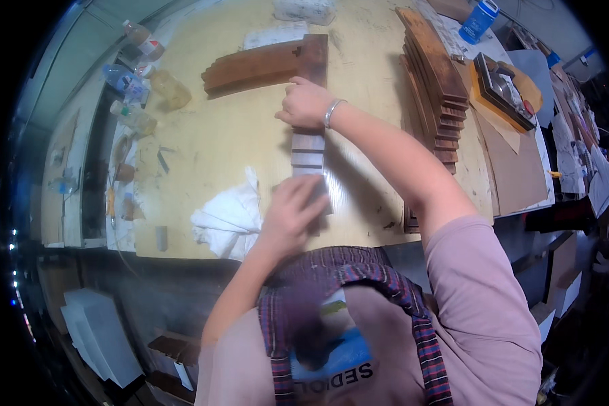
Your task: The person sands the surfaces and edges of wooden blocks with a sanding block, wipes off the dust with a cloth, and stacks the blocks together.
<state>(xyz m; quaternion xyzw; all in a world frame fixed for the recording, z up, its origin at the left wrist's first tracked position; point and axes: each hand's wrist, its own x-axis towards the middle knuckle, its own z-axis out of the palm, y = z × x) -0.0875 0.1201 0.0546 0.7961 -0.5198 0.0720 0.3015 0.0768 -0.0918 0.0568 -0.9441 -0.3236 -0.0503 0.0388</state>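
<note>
A narrow brown wooden piece lies lengthwise before me, with pale grey stepped sections toward its near part. My right hand, a silver bangle at its wrist, is curled over the middle of this piece and grips it. Over the near end lies my left hand, slightly blurred, its fingers bent around something dark grey that they mostly cover; its kind cannot be made out. Left of the far end, a stack of brown wooden pieces touches or nearly touches it. A crumpled white cloth lies beside my left hand.
On the right, stepped brown boards form a tall stack. Beyond it are a box of tools and a blue bottle. Several plastic bottles stand at the left edge. A small grey block sits near the table's front edge.
</note>
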